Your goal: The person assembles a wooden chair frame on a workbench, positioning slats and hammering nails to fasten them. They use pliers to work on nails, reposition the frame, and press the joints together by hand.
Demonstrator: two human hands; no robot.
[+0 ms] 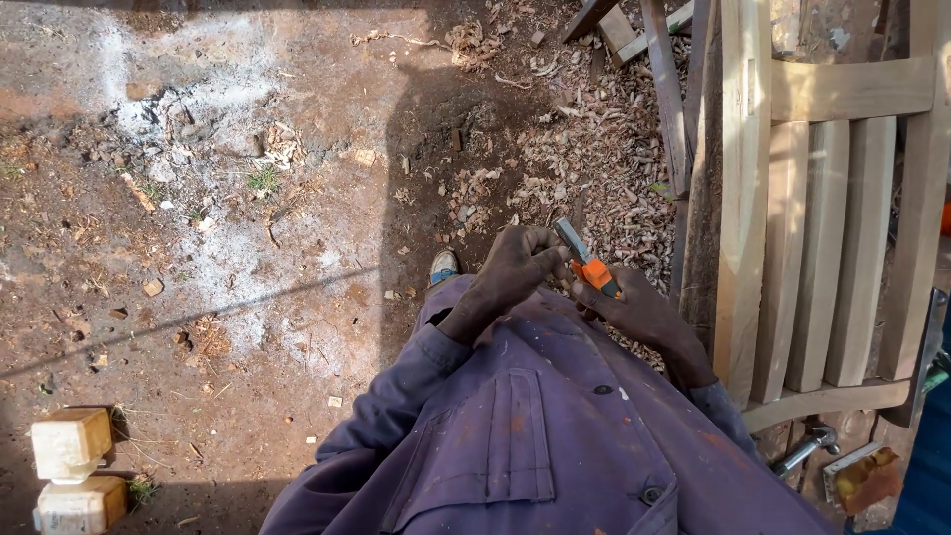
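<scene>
Head view: both hands meet in front of the chest, above the purple work coat. The right hand holds the orange utility knife around its handle. The left hand is closed with its fingertips at the grey metal end of the knife; whether it pinches that end or only touches it cannot be told. The knife's long axis runs from lower right to upper left, grey end pointing away from the body, so it lies between the two hands, its handle in the right. An unfinished wooden chair frame stands just right of the right hand. Wood shavings cover the dirt floor ahead. Two pale wooden blocks lie at lower left. No labels or signs are legible.
</scene>
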